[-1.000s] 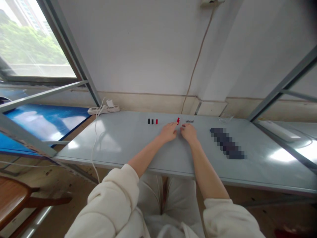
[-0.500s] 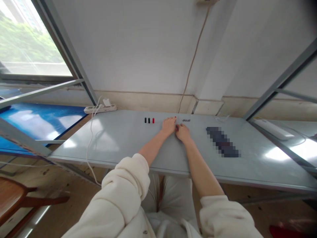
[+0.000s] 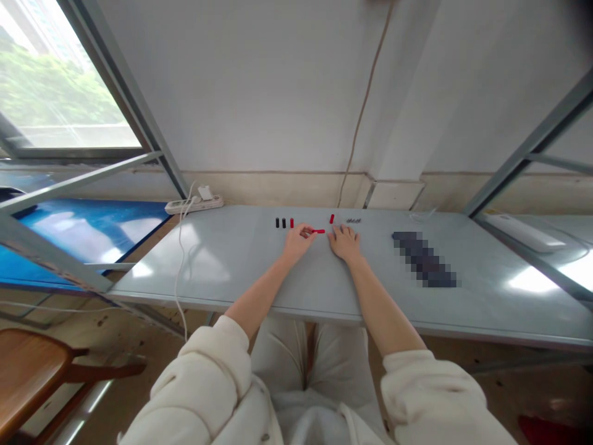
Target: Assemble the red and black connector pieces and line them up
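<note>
My left hand (image 3: 298,241) is closed, with thumb and fingers pinching a slim red stick-like piece (image 3: 319,231) that points right, just above the table. My right hand (image 3: 345,241) rests palm down on the tabletop with its fingers spread. Beyond its fingertips is a short red cylinder (image 3: 332,219), slightly tilted. To the right of that lies a row of small dark metallic pieces (image 3: 354,220), too small to name. Left of my left hand stand a black cylinder (image 3: 277,222), a second black cylinder (image 3: 284,223) and a red cylinder (image 3: 291,222) in a row.
A blurred-out dark object (image 3: 425,259) lies right on the grey table (image 3: 250,272). At the back left is a white power strip (image 3: 194,204), its cable hanging over the front edge. Metal frame posts (image 3: 134,99) flank the table. A wooden chair (image 3: 32,371) stands lower left.
My left hand has drawn away leftward from my right hand, with the red piece now showing in its fingers. My right hand's fingers have spread out. The short red cylinder is uncovered.
</note>
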A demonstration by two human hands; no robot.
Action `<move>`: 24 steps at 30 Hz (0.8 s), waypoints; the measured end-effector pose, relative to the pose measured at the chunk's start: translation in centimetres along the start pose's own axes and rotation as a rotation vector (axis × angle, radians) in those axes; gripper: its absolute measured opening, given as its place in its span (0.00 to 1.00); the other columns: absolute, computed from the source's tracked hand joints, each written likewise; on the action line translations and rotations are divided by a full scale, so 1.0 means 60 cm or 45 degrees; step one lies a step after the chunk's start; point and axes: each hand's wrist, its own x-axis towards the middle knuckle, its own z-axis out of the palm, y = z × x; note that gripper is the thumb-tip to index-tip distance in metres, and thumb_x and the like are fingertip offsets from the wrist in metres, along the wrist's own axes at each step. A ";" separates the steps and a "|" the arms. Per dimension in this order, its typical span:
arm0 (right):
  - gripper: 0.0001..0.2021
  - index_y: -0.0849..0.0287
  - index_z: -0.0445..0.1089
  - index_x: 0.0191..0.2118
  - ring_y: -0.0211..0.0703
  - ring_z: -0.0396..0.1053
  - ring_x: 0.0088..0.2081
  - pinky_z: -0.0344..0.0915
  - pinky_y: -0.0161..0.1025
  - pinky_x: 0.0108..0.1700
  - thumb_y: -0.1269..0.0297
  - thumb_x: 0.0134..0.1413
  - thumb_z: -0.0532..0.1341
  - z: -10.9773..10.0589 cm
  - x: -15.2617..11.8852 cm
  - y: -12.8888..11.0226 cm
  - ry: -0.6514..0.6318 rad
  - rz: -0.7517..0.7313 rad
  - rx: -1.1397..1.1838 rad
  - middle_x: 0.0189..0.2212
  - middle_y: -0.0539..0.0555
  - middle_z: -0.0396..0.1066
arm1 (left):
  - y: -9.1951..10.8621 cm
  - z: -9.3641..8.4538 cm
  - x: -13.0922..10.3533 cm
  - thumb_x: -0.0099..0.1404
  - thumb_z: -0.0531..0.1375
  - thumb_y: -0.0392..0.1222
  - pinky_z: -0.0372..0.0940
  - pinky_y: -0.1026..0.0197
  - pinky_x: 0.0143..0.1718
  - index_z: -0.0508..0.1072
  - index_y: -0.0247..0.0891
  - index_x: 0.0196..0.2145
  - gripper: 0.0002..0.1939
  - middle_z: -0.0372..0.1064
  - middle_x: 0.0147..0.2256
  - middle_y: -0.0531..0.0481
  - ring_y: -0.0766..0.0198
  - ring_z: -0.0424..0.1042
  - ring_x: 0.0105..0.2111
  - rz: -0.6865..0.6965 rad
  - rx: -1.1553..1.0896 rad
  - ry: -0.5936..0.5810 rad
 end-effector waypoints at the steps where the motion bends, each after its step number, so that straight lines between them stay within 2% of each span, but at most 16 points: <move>1: 0.24 0.59 0.53 0.56 0.54 0.43 0.57 0.40 0.56 0.54 0.55 0.56 0.42 0.000 -0.001 0.000 0.013 -0.008 -0.002 0.57 0.61 0.47 | -0.003 -0.001 -0.004 0.49 0.59 0.41 0.61 0.65 0.29 0.69 0.34 0.28 0.08 0.68 0.25 0.50 0.71 0.64 0.24 -0.067 -0.067 0.044; 5: 0.20 0.60 0.59 0.51 0.54 0.49 0.54 0.45 0.55 0.51 0.60 0.56 0.44 -0.004 -0.007 -0.002 0.081 -0.085 0.010 0.53 0.61 0.54 | -0.010 -0.004 -0.005 0.48 0.60 0.42 0.61 0.65 0.27 0.69 0.34 0.28 0.10 0.66 0.24 0.50 0.71 0.64 0.23 -0.252 -0.354 0.160; 8: 0.16 0.61 0.64 0.44 0.51 0.56 0.48 0.53 0.50 0.47 0.63 0.54 0.46 -0.012 -0.011 -0.012 0.170 -0.160 0.130 0.46 0.61 0.61 | -0.006 -0.010 -0.002 0.47 0.61 0.43 0.61 0.65 0.26 0.69 0.34 0.28 0.11 0.66 0.24 0.50 0.70 0.64 0.24 -0.302 -0.481 0.201; 10: 0.14 0.62 0.64 0.40 0.47 0.60 0.43 0.56 0.44 0.43 0.63 0.54 0.45 -0.020 -0.010 -0.021 0.279 -0.190 0.320 0.40 0.61 0.64 | -0.001 -0.016 -0.001 0.47 0.61 0.43 0.61 0.65 0.25 0.69 0.34 0.28 0.11 0.67 0.25 0.50 0.71 0.64 0.24 -0.326 -0.516 0.234; 14: 0.14 0.61 0.59 0.40 0.40 0.64 0.35 0.58 0.38 0.38 0.61 0.54 0.44 -0.034 -0.007 -0.037 0.431 -0.156 0.800 0.34 0.58 0.65 | 0.009 -0.024 -0.003 0.48 0.61 0.42 0.60 0.66 0.24 0.69 0.34 0.28 0.10 0.67 0.25 0.50 0.72 0.62 0.22 -0.394 -0.480 0.273; 18: 0.15 0.60 0.59 0.36 0.38 0.64 0.29 0.59 0.36 0.32 0.54 0.52 0.46 -0.035 -0.005 -0.043 0.417 -0.148 1.105 0.27 0.54 0.65 | 0.013 -0.025 -0.004 0.48 0.61 0.42 0.60 0.66 0.24 0.69 0.34 0.28 0.10 0.68 0.24 0.50 0.72 0.62 0.21 -0.405 -0.468 0.277; 24: 0.15 0.58 0.58 0.32 0.35 0.60 0.23 0.58 0.33 0.27 0.50 0.47 0.50 -0.025 0.002 -0.039 0.311 -0.180 1.332 0.20 0.48 0.61 | 0.013 -0.026 -0.003 0.48 0.60 0.41 0.60 0.67 0.23 0.70 0.34 0.29 0.10 0.69 0.26 0.48 0.72 0.63 0.22 -0.400 -0.500 0.266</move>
